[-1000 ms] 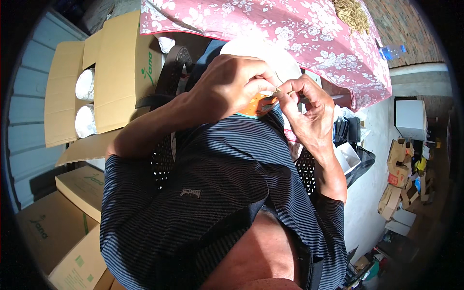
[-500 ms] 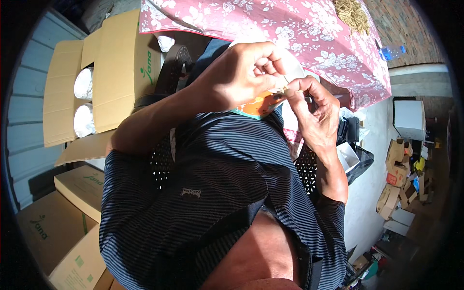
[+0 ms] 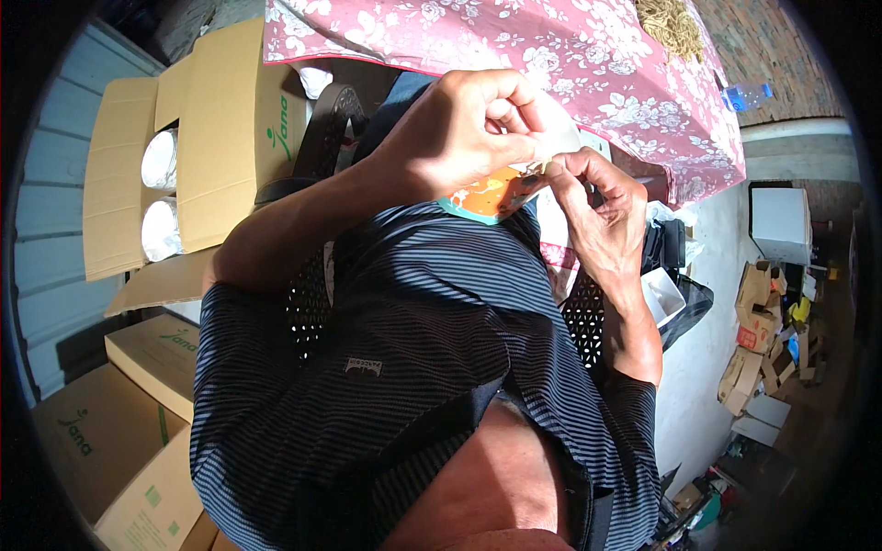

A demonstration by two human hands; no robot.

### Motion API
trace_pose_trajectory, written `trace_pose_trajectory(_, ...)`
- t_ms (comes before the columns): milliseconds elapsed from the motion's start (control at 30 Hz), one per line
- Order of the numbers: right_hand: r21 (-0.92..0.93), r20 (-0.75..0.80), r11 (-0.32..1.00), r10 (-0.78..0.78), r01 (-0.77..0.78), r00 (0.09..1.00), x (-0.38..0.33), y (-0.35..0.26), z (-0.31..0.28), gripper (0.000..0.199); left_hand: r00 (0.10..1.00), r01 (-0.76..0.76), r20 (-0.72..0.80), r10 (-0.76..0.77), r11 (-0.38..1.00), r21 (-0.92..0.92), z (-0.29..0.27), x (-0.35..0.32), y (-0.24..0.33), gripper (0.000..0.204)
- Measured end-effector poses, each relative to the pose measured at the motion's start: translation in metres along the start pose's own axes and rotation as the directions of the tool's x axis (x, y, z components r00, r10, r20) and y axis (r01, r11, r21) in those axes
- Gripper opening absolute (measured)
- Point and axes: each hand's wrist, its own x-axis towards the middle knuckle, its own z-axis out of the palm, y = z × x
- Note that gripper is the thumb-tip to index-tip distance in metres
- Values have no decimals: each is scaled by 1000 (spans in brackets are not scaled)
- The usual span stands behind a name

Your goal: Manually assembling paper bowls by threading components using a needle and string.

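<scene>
My left hand [image 3: 464,129] is raised over my lap, its thumb and fingertips pinched together. My right hand [image 3: 602,207] sits beside it, thumb and forefinger pinched on something small and pale at the edge of a printed piece. That piece is thin-looking, orange with a teal border [image 3: 487,196], and lies under both hands against my striped shirt. A bright white area, washed out by sun, shows behind the fingertips. A thin pale strand seems to run between the hands, but what each pinch holds is too small to make out.
Ahead is a table with a pink floral cloth [image 3: 606,69], bearing a bundle of brown cord [image 3: 671,28]. An open cardboard box [image 3: 225,129] with white-wrapped bundles stands left, more cartons [image 3: 110,432] below it. A plastic bottle [image 3: 746,96], a white box [image 3: 779,223] and scattered cardboard lie right.
My left hand has shifted slightly up and away from the right fingertips, uncovering more of the orange piece. The right hand stays nearly in place, still pinching.
</scene>
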Motion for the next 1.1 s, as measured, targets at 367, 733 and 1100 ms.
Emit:
trace_pose_trajectory(367, -45, -32, 996, -76, 75, 997, -1, 10, 7, 7, 1000, -2, 6, 2, 1000, -14, -8, -1, -3, 16)
trace_pose_trajectory(733, -280, -73, 884, -409, 374, 910, 3, 6, 9, 13, 994, 107, 6, -106, 994, -25, -12, -1, 3, 22)
trace_pose_trajectory(1100, -281, -131, 911, -348, 302, 928, 2, 8, 11, 10, 995, 99, 6, -99, 995, -15, -12, 0, 3, 24)
